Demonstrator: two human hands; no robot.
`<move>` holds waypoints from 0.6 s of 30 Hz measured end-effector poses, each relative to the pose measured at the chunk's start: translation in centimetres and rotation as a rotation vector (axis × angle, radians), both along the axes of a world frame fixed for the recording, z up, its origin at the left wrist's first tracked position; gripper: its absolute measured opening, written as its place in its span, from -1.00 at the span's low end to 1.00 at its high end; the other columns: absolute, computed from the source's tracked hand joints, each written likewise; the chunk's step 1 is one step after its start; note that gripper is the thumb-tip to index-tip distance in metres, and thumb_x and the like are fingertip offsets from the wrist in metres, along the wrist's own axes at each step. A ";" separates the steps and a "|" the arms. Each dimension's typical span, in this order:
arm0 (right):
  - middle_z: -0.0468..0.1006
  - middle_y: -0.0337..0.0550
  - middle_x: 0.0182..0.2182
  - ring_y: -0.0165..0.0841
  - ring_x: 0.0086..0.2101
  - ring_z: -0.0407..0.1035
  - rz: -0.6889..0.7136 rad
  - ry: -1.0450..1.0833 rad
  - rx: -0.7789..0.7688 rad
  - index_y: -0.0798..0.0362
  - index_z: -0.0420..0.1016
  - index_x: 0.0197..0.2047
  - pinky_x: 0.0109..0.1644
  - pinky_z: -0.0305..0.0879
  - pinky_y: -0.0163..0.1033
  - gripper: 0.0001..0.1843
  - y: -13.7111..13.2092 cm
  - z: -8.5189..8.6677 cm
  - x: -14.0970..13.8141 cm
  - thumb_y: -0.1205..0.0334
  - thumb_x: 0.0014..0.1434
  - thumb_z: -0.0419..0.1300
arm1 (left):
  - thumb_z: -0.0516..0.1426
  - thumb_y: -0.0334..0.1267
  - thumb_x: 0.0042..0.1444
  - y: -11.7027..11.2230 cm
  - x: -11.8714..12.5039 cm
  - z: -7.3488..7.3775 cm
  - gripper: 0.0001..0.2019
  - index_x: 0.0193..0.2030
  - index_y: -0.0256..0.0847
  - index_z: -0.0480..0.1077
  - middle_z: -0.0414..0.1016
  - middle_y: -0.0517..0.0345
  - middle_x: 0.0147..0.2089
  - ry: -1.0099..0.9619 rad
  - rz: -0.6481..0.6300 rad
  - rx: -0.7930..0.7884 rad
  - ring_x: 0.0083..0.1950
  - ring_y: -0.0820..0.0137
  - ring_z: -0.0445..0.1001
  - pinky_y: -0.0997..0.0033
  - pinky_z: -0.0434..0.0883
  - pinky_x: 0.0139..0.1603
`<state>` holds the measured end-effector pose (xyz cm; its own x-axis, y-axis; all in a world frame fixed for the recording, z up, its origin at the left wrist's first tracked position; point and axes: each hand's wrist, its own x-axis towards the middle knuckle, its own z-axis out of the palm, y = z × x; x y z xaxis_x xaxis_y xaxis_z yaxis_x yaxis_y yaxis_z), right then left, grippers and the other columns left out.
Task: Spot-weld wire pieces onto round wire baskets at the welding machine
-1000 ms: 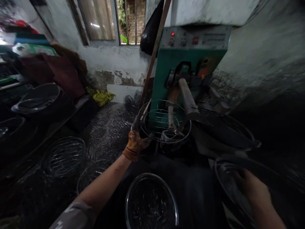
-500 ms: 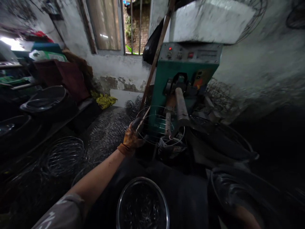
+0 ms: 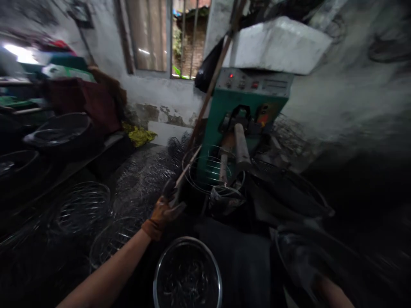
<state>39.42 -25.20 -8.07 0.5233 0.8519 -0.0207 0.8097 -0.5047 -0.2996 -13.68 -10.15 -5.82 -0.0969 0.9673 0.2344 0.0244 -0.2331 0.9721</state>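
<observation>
My left hand [image 3: 164,209], in a stained orange-brown glove with dark fingers, is open with thumb and fingers apart. Just beyond its fingertips a round wire rack [image 3: 213,167] rests at the machine, apart from the hand. The green spot-welding-type machine [image 3: 212,124] has a thick horizontal arm [image 3: 241,145] above a thinner lower rod [image 3: 223,169]. My right hand [image 3: 306,273] is low at the right, over or inside a dark basin [image 3: 278,248]; motion blur and shadow hide its fingers. Between my arms stands a shiny-rimmed bowl [image 3: 219,273] holding many short metal pieces.
Round wire racks [image 3: 84,205] and a tangled wire heap [image 3: 138,171] lie at the left. Dark tubs [image 3: 61,132] stand on a ledge. A wooden pole [image 3: 208,96] leans beside the machine, with a white foam box [image 3: 279,47] on top.
My left hand has come off the wire rack and drawn back down and left, its fingers opening. The rack stays at the machine. My right hand remains at the basin, blurred.
</observation>
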 end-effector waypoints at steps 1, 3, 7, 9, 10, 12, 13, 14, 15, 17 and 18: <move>0.62 0.08 -0.20 0.12 -0.16 0.61 -0.060 -0.007 -0.027 -0.50 0.60 -0.05 -0.34 0.48 0.14 -0.61 -0.3 0.1 0.4 -0.33 0.10 0.21 | 0.42 -0.03 -0.07 -0.6 -0.3 -0.9 -0.08 0.43 -0.12 0.22 0.44 -0.13 0.28 -0.042 -0.003 -0.044 0.22 0.07 0.50 0.05 0.47 0.23; 0.64 0.20 -0.27 0.17 -0.19 0.62 -0.180 -0.023 -0.081 -0.14 0.63 0.04 -0.21 0.52 0.19 -0.50 -1.2 0.5 1.5 -0.16 0.11 0.18 | 0.43 0.01 -0.07 -1.4 -0.6 -2.1 -0.09 0.41 -0.16 0.23 0.44 -0.14 0.27 -0.179 0.015 -0.148 0.16 0.15 0.54 0.16 0.50 0.18; 0.68 0.28 -0.12 0.02 -0.03 0.58 -0.322 -0.135 -0.148 0.21 0.60 0.07 0.01 0.47 -0.07 -0.54 -3.4 4.2 5.2 0.14 0.24 0.08 | 0.46 -0.01 -0.09 -1.7 -0.4 -2.1 -0.18 0.32 -0.10 0.35 0.50 -0.01 0.21 -0.249 0.031 -0.218 0.11 0.27 0.55 0.28 0.47 0.22; 0.66 0.29 -0.06 0.01 -0.02 0.56 -0.387 -0.215 -0.089 0.26 0.56 0.14 -0.01 0.45 -0.10 -0.46 -4.3 6.8 7.0 0.03 0.33 0.05 | 0.46 -0.05 -0.07 -1.8 -0.3 -1.4 -0.20 0.33 -0.06 0.36 0.53 0.03 0.20 -0.240 0.017 -0.245 0.11 0.30 0.56 0.29 0.46 0.24; 0.65 0.30 -0.03 0.02 -0.01 0.55 -0.389 -0.245 -0.104 0.27 0.55 0.16 -0.03 0.44 -0.11 -0.41 -4.6 8.0 7.7 -0.03 0.37 0.02 | 0.46 -0.07 -0.06 -1.9 -0.2 -1.2 -0.21 0.33 -0.04 0.36 0.53 0.04 0.20 -0.246 0.010 -0.257 0.11 0.30 0.56 0.28 0.46 0.26; 0.64 0.29 -0.01 0.01 -0.02 0.55 -0.317 -0.246 -0.232 0.23 0.57 0.16 -0.06 0.42 -0.12 -0.40 -4.8 9.4 8.1 -0.07 0.40 0.00 | 0.46 -0.09 -0.04 -2.1 -0.2 -0.8 -0.22 0.34 -0.01 0.36 0.53 0.07 0.21 -0.266 -0.004 -0.279 0.13 0.31 0.56 0.26 0.43 0.30; 0.65 0.27 -0.01 -0.01 -0.03 0.56 -0.267 -0.221 -0.323 0.19 0.60 0.13 -0.06 0.41 -0.12 -0.45 -4.7 9.5 7.9 -0.05 0.40 0.03 | 0.46 -0.10 -0.04 -2.2 -0.1 -0.7 -0.23 0.34 0.00 0.36 0.54 0.08 0.21 -0.269 -0.009 -0.292 0.14 0.31 0.56 0.22 0.41 0.33; 0.66 0.23 -0.04 -0.03 -0.05 0.57 -0.221 -0.192 -0.389 0.14 0.63 0.09 -0.06 0.40 -0.13 -0.51 -4.5 9.3 7.5 -0.02 0.38 0.08 | 0.46 -0.10 -0.04 -2.2 -0.1 -0.7 -0.24 0.32 0.00 0.38 0.55 0.09 0.20 -0.265 -0.004 -0.301 0.14 0.29 0.56 0.18 0.39 0.36; 0.68 0.20 -0.08 -0.06 -0.08 0.58 -0.198 -0.170 -0.429 0.10 0.65 0.06 -0.06 0.40 -0.14 -0.57 -4.3 8.7 7.0 0.01 0.35 0.13 | 0.47 -0.10 -0.05 -2.1 0.0 -0.8 -0.26 0.30 -0.01 0.41 0.56 0.09 0.19 -0.255 0.004 -0.306 0.15 0.27 0.56 0.12 0.36 0.39; 0.68 0.22 -0.13 -0.08 -0.11 0.60 -0.221 -0.165 -0.461 0.09 0.66 0.03 -0.06 0.41 -0.11 -0.63 -4.2 7.1 6.0 0.07 0.33 0.17 | 0.47 -0.07 -0.07 -2.0 0.1 -0.9 -0.30 0.24 -0.03 0.46 0.57 0.10 0.18 -0.229 0.028 -0.307 0.17 0.22 0.55 0.02 0.32 0.43; 0.67 0.26 -0.12 -0.07 -0.10 0.60 -0.249 -0.170 -0.471 0.11 0.66 0.04 -0.04 0.41 -0.09 -0.64 -4.4 6.3 5.6 0.11 0.34 0.16 | 0.47 -0.06 -0.07 -2.0 0.2 -1.0 -0.33 0.22 -0.03 0.47 0.57 0.10 0.18 -0.215 0.035 -0.307 0.19 0.20 0.55 -0.01 0.30 0.44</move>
